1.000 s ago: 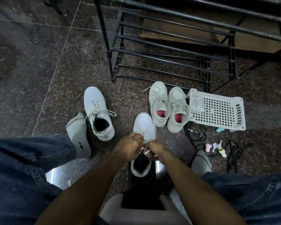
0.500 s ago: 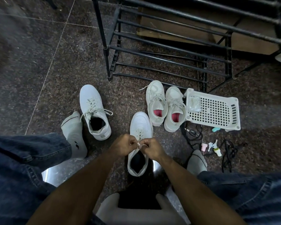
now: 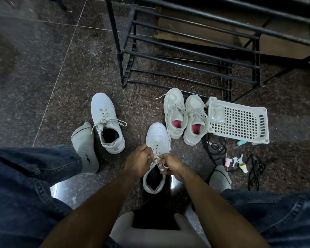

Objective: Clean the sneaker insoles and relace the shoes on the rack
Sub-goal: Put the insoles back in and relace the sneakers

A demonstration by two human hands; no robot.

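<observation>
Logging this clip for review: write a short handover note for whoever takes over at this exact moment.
Left hand and right hand each pinch the lace over the centre sneaker; bow not finished.
Its mate stands to the left on the floor, laced and tied.
The pink-lined pair sits beside the white basket, laced.
The rack holds no shoes.
Left: finish this bow, then put all four on the rack. Insole cleaning cannot be judged.

Dim indoor light, soft shadows, wide-angle bending — edges smeared
</observation>
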